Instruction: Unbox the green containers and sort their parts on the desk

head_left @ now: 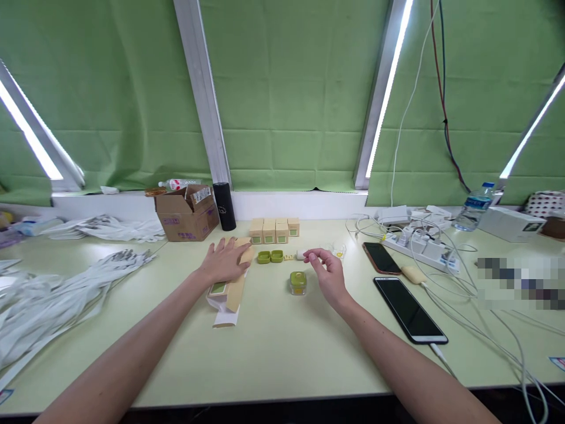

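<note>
My left hand (224, 261) lies spread, palm down, over unfolded kraft cardboard packaging (237, 291), covering part of it. The packaging has a green label and white inner flaps. My right hand (327, 275) has its fingers bent and pinched at one end of a small white cylinder (300, 255). Left of the cylinder lie small cream cubes (288, 257), like dice. Two open green square trays (270, 257) sit side by side beyond them. Nearer me stands a small clear box with a green lid (298, 282). Behind my right fingers is a crumpled clear plastic piece (339, 251).
Several small kraft boxes (269, 231) stand at the back, beside a black cylinder (225, 206) and an open carton (188, 215). White straps (83, 282) cover the left side. Two phones (410, 309), a power strip (421, 252), cables and a water bottle (474, 206) are at the right.
</note>
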Demonstrator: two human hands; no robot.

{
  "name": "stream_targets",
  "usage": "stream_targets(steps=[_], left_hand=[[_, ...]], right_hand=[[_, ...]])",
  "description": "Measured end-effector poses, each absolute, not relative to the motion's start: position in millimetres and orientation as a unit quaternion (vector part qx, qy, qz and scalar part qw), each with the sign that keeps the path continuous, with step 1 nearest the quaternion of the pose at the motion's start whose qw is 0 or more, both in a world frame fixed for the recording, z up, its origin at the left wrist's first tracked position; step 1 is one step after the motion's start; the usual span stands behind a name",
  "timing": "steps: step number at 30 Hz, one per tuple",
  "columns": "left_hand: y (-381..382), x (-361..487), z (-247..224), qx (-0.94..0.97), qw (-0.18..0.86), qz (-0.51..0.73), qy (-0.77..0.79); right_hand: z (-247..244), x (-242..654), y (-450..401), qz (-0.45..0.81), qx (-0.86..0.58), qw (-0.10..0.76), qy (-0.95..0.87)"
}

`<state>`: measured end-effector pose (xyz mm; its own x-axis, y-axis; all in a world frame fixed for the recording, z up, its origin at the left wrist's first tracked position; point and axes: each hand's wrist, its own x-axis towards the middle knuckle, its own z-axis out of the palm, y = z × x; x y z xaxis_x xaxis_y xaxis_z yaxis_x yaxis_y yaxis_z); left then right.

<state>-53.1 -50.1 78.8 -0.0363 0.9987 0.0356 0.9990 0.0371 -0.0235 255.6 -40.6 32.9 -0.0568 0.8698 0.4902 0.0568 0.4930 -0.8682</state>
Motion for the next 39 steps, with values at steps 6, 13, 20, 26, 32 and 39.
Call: stream_targets(steps=[6, 13, 20, 26, 32, 39], left_hand=[[-36, -33, 80, -0.741, 0.08, -0.015, -0.667], [-24, 1, 83, -0.772, 0.065, -0.045, -0.631], [-77, 54, 79, -0.834, -0.101, -0.157, -0.52], [-79, 61, 48, -0.787, -0.186, -0.204, -0.552], [-70, 54, 44, -0.712, -0.253, -0.319, -0.572], [-68, 53, 56, -0.617, -0.34, -0.47, -0.531]], right_hand=[[33, 255, -40, 0.342, -0.367, 0.587, -0.636], [33, 257, -38, 0.331, -0.37, 0.587, -0.639], [27, 259, -27, 0.334, -0.394, 0.592, -0.619], [18, 259, -18, 0.377, -0.388, 0.593, -0.596], [6, 256, -9, 0.387, -0.386, 0.592, -0.593], [9, 247, -28, 0.398, -0.315, 0.552, -0.661]])
